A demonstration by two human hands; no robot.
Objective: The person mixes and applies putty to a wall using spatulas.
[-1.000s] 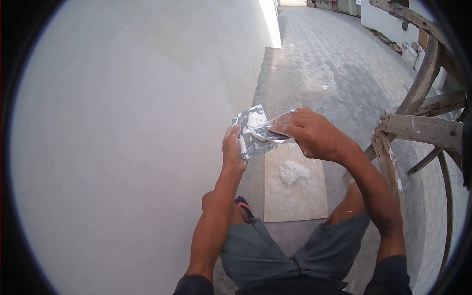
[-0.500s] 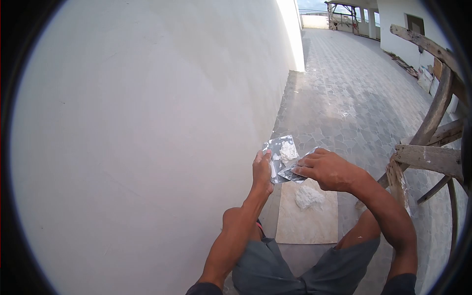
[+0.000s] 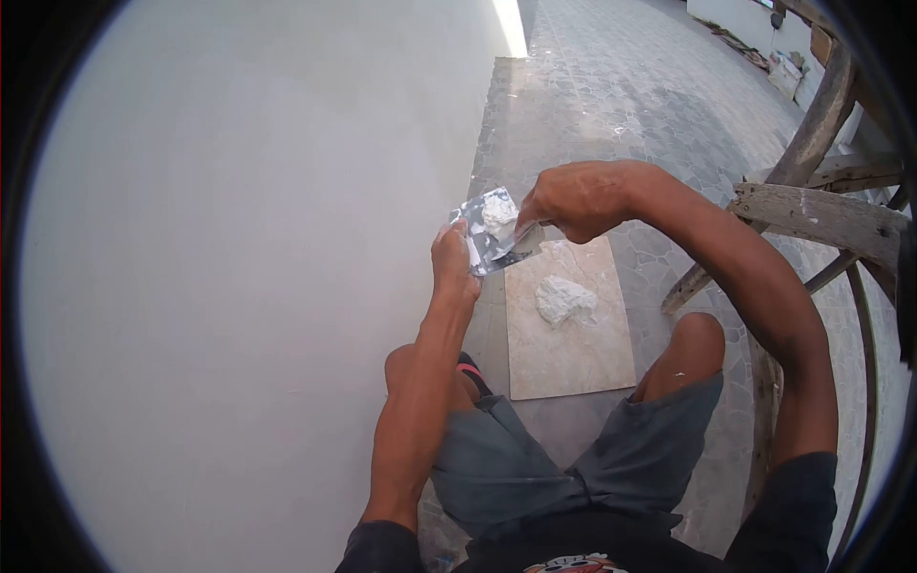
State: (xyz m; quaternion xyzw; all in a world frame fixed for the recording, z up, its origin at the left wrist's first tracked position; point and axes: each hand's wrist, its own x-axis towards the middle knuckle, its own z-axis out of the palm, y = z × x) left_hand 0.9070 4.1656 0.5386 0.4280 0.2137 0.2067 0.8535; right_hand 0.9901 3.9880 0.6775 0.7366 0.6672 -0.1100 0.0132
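My left hand (image 3: 452,260) is closed on the edge of a flat metal putty blade (image 3: 485,254), smeared white. A lump of white putty (image 3: 498,212) sits on that blade's upper part. Held in my right hand (image 3: 585,199) is a second putty scraper (image 3: 524,245), its thin blade angled down against the first one beside the lump. My fingers partly hide the right scraper's upper end. Below both hands, a beige tile (image 3: 570,368) lies on the floor between my knees, bearing a larger mound of white putty (image 3: 565,302).
A smooth pale wall (image 3: 248,239) fills the left side. Rough wooden beams (image 3: 821,215) of a trestle-like frame stand close on the right, near my right arm. Grey stone-patterned paving (image 3: 611,115) stretches ahead. Bags and planks (image 3: 785,74) lie along the far right wall.
The view has tipped downward. My right wrist has risen and bent over, turning its scraper more steeply against the left blade. Both tools remain held.
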